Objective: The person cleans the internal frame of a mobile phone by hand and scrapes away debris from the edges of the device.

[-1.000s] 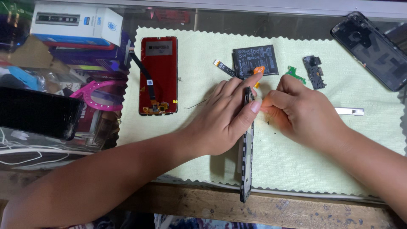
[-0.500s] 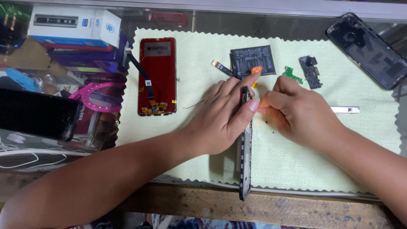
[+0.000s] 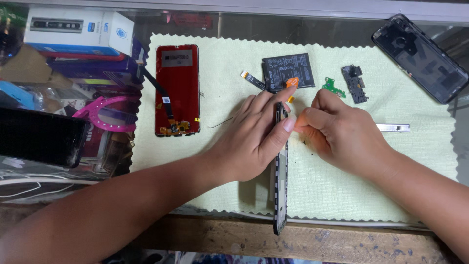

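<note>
The left hand (image 3: 256, 134) grips a phone frame (image 3: 280, 195) stood on its long edge on the pale green cloth (image 3: 215, 171), fingers wrapped over its top end and thumb pressed to its side. The frame runs from between the two hands down to the near edge of the tabletop (image 3: 342, 244). The right hand (image 3: 337, 129) is bunched tight against the frame's far end, fingertips touching the left thumb; whatever it pinches is hidden, so I cannot tell what it holds. A small orange pick (image 3: 292, 81) pokes up just above the left fingers.

Just beyond the hands lies a dark battery (image 3: 288, 70) with a flex strip (image 3: 251, 79) beside it. To the right sit a small green board (image 3: 333, 87), a dark part (image 3: 354, 83) and a metal strip (image 3: 393, 127). A red screen panel (image 3: 177, 88) lies on the cloth's left side. A black back cover (image 3: 420, 57) rests at the far right corner, and boxes (image 3: 78, 29) are stacked at the far left.
</note>
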